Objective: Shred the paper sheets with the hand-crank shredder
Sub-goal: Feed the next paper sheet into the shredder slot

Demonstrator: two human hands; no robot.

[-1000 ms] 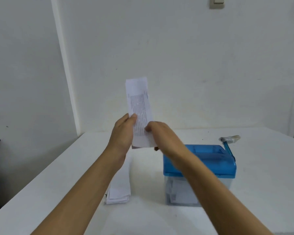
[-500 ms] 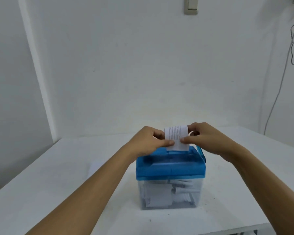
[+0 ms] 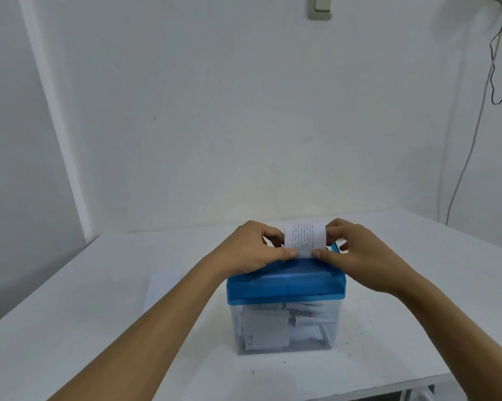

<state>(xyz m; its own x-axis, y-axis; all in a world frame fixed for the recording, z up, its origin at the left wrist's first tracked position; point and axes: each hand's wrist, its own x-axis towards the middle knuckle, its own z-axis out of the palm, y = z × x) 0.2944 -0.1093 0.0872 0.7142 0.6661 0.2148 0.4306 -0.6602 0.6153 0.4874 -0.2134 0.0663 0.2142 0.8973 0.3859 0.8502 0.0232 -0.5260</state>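
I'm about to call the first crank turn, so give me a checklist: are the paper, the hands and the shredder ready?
1. Paper strip upright over the shredder's blue lid: ok.
2. Left hand and right hand pinch the strip near its lower edge: ok.
3. Strip's bottom edge seated in the feed slot: cannot tell, fingers hide it.
4. A hand on the crank: not ok, both hold the strip.
5. Clear bin flat on the table: ok.
6. Room left in the bin: cannot tell, paper pieces reach close under the lid.
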